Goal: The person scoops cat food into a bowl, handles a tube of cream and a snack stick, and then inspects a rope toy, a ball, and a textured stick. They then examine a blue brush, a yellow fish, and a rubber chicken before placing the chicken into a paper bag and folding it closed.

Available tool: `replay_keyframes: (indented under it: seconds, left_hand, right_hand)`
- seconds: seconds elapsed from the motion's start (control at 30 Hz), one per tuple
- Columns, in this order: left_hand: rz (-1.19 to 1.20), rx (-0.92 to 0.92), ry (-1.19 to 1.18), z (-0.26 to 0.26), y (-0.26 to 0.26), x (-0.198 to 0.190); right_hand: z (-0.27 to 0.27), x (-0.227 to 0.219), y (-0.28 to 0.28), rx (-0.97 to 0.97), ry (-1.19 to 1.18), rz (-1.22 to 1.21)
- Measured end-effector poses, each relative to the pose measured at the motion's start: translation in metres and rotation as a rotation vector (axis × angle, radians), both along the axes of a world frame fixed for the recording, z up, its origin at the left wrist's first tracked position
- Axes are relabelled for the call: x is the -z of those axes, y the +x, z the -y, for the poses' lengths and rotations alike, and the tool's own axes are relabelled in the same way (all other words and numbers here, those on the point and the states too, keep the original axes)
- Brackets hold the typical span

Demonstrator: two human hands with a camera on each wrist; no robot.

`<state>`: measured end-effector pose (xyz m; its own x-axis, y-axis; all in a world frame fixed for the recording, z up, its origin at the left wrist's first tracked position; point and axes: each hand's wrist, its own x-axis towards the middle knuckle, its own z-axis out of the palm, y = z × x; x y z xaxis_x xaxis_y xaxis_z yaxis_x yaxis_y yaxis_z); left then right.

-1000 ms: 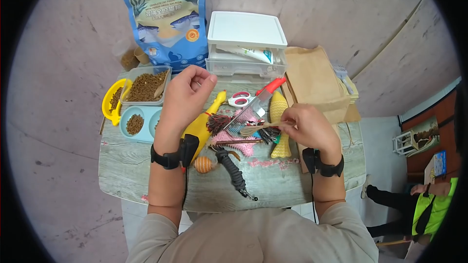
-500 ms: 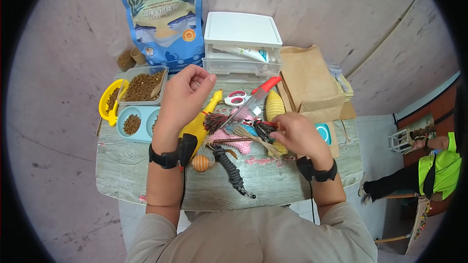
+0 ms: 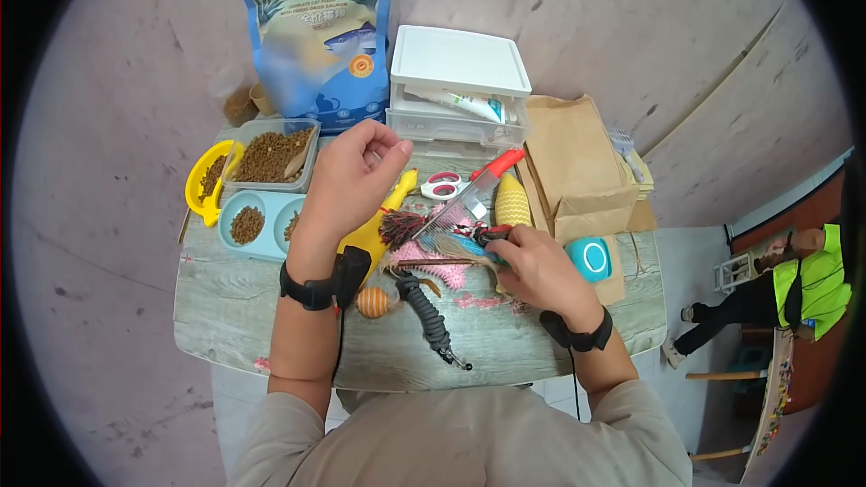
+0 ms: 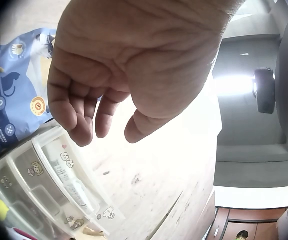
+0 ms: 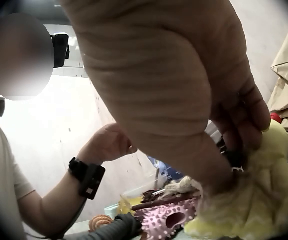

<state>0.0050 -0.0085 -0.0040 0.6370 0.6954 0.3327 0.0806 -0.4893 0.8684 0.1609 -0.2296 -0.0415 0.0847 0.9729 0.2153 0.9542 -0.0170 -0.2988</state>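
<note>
My right hand point(image 3: 541, 266) is over the toy pile, its thumb and fingers pinching the dark, red-flecked knot of a rope toy point(image 3: 492, 234). Frayed tan strands hang below the grip. Under and beside that hand lies a yellow knitted fish toy point(image 3: 512, 202), partly hidden. To the left are a metal comb with a red handle point(image 3: 499, 163), a pink spiky toy point(image 3: 442, 272) and a dark stick point(image 3: 433, 261). My left hand point(image 3: 354, 176) is raised above the yellow rubber chicken point(image 3: 365, 236), fingers loosely curled around nothing; the palm is bare in the left wrist view.
Scissors point(image 3: 442, 186), a striped ball point(image 3: 373, 302) and a coiled grey cord point(image 3: 431, 320) lie around the pile. Behind stand a cat food bag point(image 3: 316, 90) and a drawer box point(image 3: 460, 59). Kibble bowls point(image 3: 262, 252) are left; paper bags point(image 3: 577, 162) and a teal item point(image 3: 588, 259) are right.
My right hand has moved toward me and slightly left, from pinching the tan strands up in the air to gripping the knot low over the pile. The left hand has stayed nearly still.
</note>
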Motion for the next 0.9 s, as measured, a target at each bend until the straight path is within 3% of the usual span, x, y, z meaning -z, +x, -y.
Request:
replay_keyframes:
  seconds: [0.17, 0.33, 0.57, 0.7, 0.8, 0.9]
  left_hand:
    - [-0.003, -0.005, -0.002, 0.001, 0.0, -0.001]
    - [-0.036, 0.02, 0.01, 0.003, 0.0, -0.003]
    - [-0.003, 0.067, 0.016, 0.011, 0.003, -0.003]
    - [-0.025, 0.22, -0.061, 0.026, 0.005, -0.007]
    - [0.025, 0.466, 0.025, 0.033, 0.004, -0.012]
    - [0.046, 0.496, 0.013, 0.037, 0.006, -0.011]
  right_hand:
    - [-0.001, 0.005, 0.008, 0.047, 0.064, 0.103]
    - [-0.003, -0.01, 0.015, 0.031, 0.093, -0.19]
    - [-0.015, -0.045, 0.016, 0.082, 0.283, -0.347]
    - [-0.034, -0.058, 0.004, 0.101, 0.482, -0.392]
    - [-0.049, -0.059, -0.005, 0.042, 0.549, -0.476]
    - [-0.056, -0.056, -0.01, 0.002, 0.535, -0.568]
